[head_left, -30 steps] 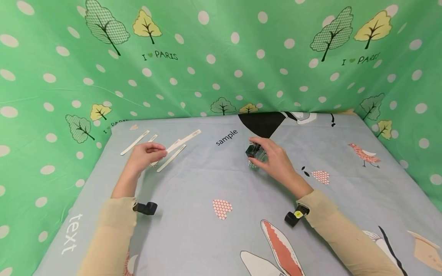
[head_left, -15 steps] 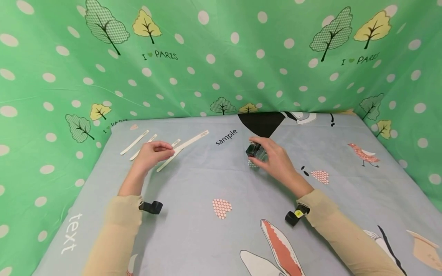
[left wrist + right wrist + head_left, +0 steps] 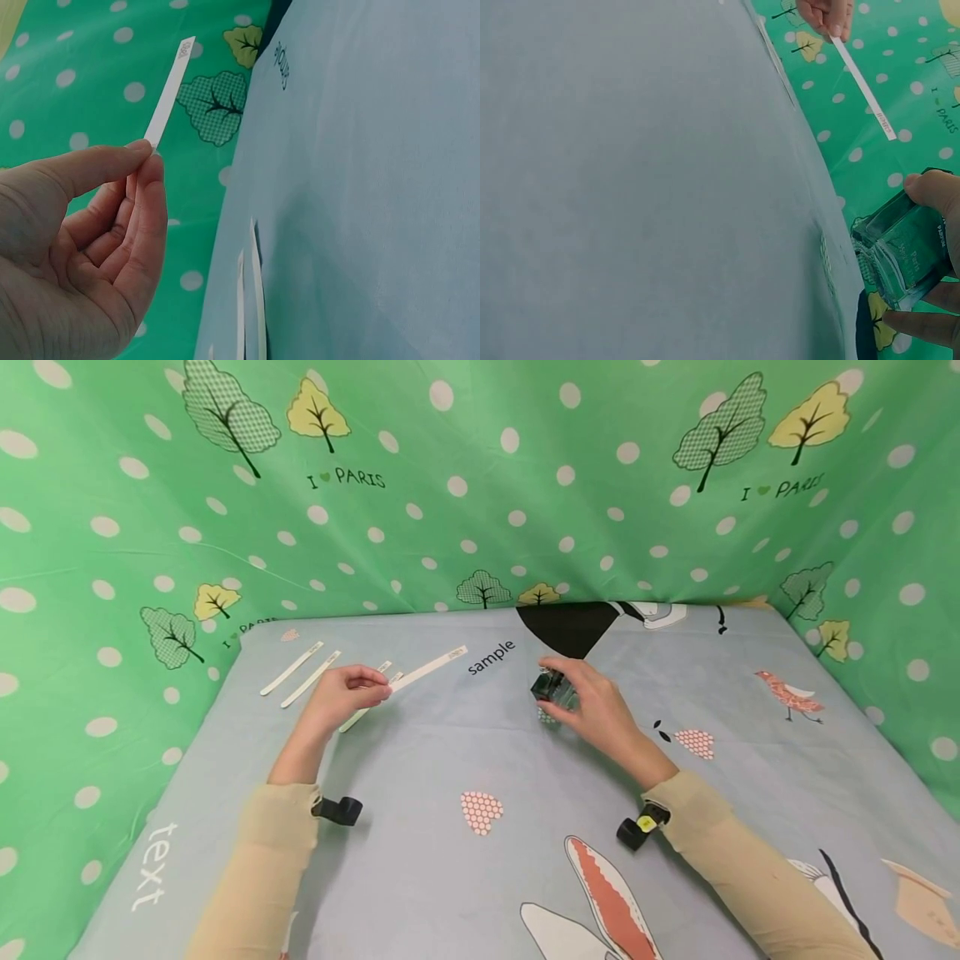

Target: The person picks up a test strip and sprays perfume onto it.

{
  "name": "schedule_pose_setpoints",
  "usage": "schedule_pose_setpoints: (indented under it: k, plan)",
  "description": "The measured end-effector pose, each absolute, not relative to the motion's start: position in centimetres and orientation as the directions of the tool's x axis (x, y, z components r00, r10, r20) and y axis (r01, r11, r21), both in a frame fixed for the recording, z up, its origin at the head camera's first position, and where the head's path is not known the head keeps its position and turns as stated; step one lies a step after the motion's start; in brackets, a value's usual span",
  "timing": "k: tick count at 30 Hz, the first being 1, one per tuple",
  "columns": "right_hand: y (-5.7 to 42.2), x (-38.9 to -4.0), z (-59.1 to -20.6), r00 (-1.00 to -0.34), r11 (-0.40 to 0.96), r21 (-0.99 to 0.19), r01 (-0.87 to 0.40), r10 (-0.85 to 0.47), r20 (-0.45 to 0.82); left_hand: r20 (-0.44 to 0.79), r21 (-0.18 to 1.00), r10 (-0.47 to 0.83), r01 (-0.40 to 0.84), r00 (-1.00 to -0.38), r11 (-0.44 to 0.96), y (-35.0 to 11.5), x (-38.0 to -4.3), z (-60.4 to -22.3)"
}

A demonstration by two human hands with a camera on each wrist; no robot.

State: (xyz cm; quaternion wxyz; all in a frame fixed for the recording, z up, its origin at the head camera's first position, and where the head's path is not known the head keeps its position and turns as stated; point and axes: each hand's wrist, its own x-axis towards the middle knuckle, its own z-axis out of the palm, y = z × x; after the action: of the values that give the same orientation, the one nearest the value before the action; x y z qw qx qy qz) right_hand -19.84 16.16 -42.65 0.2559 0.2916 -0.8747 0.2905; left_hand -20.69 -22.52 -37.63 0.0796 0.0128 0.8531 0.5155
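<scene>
My left hand (image 3: 347,695) pinches one end of a white paper test strip (image 3: 429,669) between thumb and fingertips. The strip slants up to the right, and small print marks its far end (image 3: 182,49). Several more strips (image 3: 292,669) lie side by side on the cloth beneath and left of this hand, which partly covers some of them. My right hand (image 3: 600,703) grips a green glass perfume bottle (image 3: 906,259), thumb on one side and fingers on the other. Lettering with the word Paris shows on the glass. The bottle is tilted, with one end pointing left toward the strip.
A grey-blue printed cloth (image 3: 420,827) covers the table. Behind it hangs a green dotted curtain (image 3: 420,460), which also runs down both sides. A black wrist camera (image 3: 341,811) sits at the left cuff and another camera (image 3: 636,832) at the right cuff.
My left hand has moved right with the pinched strip, away from the strips lying on the cloth and closer to the bottle. The right hand and bottle have hardly moved.
</scene>
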Motion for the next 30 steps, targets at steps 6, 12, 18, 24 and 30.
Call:
schedule_pose_setpoints:
  k: [6, 12, 18, 24, 30]
  plan:
    - [16.1, -19.8, -42.7, -0.702, 0.662, -0.363, -0.656, -0.361, 0.614, -0.124, 0.889, 0.122, -0.056, -0.985, 0.454, -22.1, -20.6, -37.7]
    - [16.0, -19.8, -42.8, -0.709, 0.668, -0.365, -0.648, -0.356, 0.608, -0.131, 0.879, 0.127, -0.057, -0.983, 0.473, -21.7, -20.6, -37.7]
    - [15.9, -19.7, -42.7, -0.709, 0.664, -0.370, -0.650, -0.355, 0.609, -0.131, 0.880, 0.126, -0.057, -0.983, 0.472, -21.1, -20.6, -37.7]
    - [15.9, -19.7, -42.7, -0.712, 0.662, -0.376, -0.649, -0.352, 0.608, -0.135, 0.886, 0.139, -0.057, -0.981, 0.460, -20.8, -20.6, -37.7]
    - [15.9, -19.7, -42.7, -0.715, 0.665, -0.377, -0.644, -0.349, 0.605, -0.140, 0.892, 0.149, -0.059, -0.979, 0.448, -20.4, -20.7, -37.7]
